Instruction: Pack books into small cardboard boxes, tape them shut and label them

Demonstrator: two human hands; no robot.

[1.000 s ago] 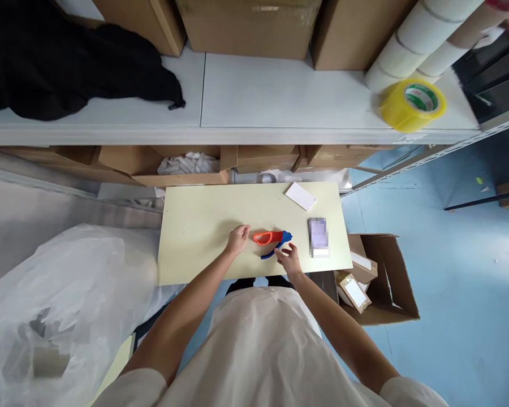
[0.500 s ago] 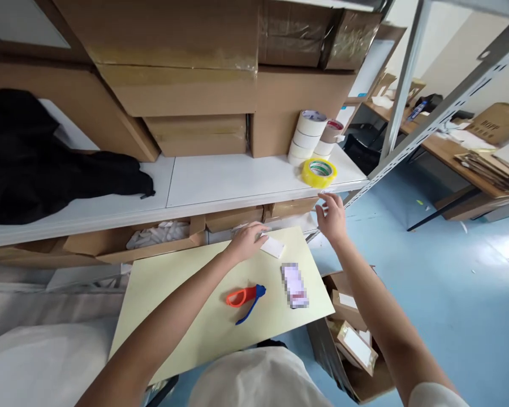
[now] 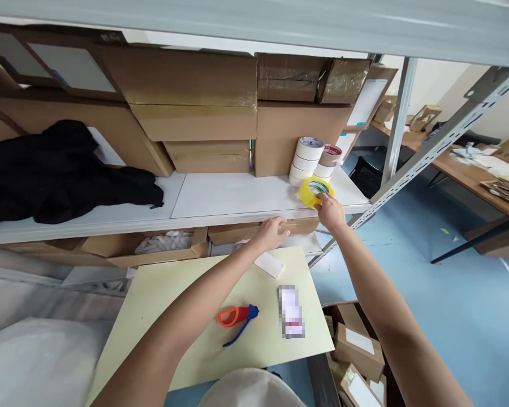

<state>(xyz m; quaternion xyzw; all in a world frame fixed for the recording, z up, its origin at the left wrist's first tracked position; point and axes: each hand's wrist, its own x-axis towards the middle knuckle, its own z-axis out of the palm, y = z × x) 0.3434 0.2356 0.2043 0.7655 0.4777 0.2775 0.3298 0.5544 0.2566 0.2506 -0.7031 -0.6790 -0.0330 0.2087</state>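
Observation:
My right hand (image 3: 331, 211) grips the near side of a yellow roll of packing tape (image 3: 309, 195) on the shelf, thumb and fingers closed on its rim. My left hand (image 3: 272, 233) is in the air by the shelf's front edge, fingers apart and holding nothing. Below it, a flat white rectangular piece (image 3: 269, 264) lies on the pale yellow table (image 3: 165, 288). Nearer to me on the table are a red and blue tape dispenser (image 3: 240, 317) and a phone (image 3: 291, 311) with a blurred-out screen.
White tape rolls (image 3: 305, 161) stand stacked behind the yellow one. Cardboard boxes (image 3: 195, 121) and a black cloth (image 3: 68, 175) fill the shelf (image 3: 220, 195). To the right are a metal post (image 3: 432, 135) and a carton of small boxes (image 3: 358, 350). A shelf beam (image 3: 254, 28) crosses overhead.
My right hand has reached forward and taken hold of the yellow tape roll, which now tilts. My left hand has moved off the white piece, forward and right. The view has tipped up.

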